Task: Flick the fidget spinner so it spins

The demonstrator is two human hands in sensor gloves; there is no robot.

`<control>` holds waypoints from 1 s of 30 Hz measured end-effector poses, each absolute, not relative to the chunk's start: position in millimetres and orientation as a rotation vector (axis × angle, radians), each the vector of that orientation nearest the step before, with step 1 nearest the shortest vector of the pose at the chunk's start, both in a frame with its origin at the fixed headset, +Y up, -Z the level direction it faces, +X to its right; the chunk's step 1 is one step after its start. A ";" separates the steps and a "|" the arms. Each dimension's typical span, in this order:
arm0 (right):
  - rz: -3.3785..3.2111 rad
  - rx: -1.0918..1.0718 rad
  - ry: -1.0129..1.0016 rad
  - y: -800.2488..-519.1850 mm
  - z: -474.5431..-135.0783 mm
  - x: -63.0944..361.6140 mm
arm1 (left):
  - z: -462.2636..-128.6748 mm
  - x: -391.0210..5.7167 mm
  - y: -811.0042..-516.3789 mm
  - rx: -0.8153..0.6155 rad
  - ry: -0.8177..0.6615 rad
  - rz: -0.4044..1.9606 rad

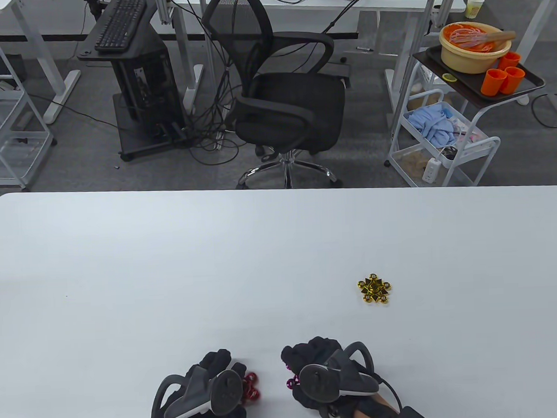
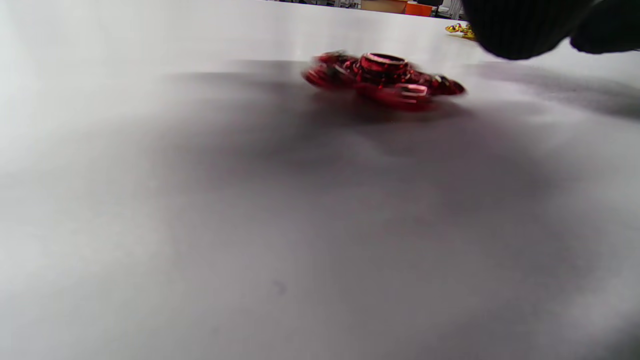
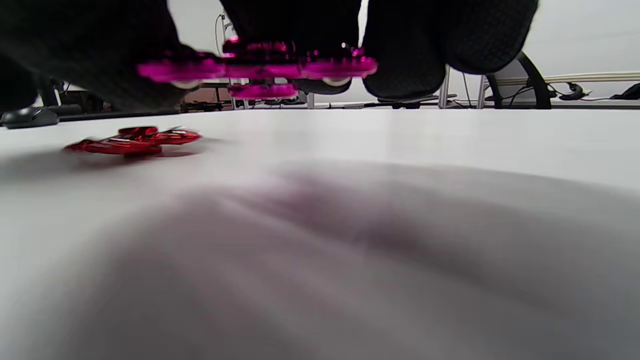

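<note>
The right hand (image 1: 329, 377) is holding a magenta spinner (image 3: 257, 67) clear of the white table (image 1: 170, 269), and the right wrist view is showing it lying flat and level near the top of the frame, its arms running left to right, with gloved fingers (image 3: 290, 25) closed on its hub from above. Its arms are looking smeared there (spin or camera blur, I cannot tell which). In the table view only a sliver of magenta is peeking out at the left edge of that hand, near the bottom centre of the frame.

A red spinner (image 2: 382, 80) is sitting on the table just to the right of the left hand (image 1: 208, 390), between the two hands; its arms are also blurring in the left wrist view. The left hand is not gripping it, its fingertips (image 2: 520, 25) hanging at the upper right of that view, just beside the red spinner and not touching it; whether the hand is spread or curled I cannot tell.

A gold spinner (image 1: 374, 289) is lying well apart, up and to the right of the right hand, untouched.

Any next flick is turning on this: the magenta arms are pointing toward the left hand, so that hand is the nearer one to strike them.
</note>
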State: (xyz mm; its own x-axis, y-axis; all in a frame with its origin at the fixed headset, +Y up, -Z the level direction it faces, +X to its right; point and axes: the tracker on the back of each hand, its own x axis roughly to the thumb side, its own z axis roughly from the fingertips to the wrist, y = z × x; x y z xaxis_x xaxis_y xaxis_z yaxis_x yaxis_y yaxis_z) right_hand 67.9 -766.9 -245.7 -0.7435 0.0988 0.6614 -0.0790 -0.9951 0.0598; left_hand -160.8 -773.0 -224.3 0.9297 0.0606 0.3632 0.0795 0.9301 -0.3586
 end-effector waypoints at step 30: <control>2.929 1.258 0.337 -783.1 -232.1 48.2 | -219.9 -141.8 -773.2 -0.371 -0.442 -0.025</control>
State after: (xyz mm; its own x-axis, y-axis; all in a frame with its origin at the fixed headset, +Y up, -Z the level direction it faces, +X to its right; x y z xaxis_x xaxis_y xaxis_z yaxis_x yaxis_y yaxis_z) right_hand 48.2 -783.1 -232.1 -0.6901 0.0242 0.7233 0.1406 -0.9759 0.1669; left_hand -141.8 -773.2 -219.9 0.9045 0.0560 0.4228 0.1034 0.9329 -0.3449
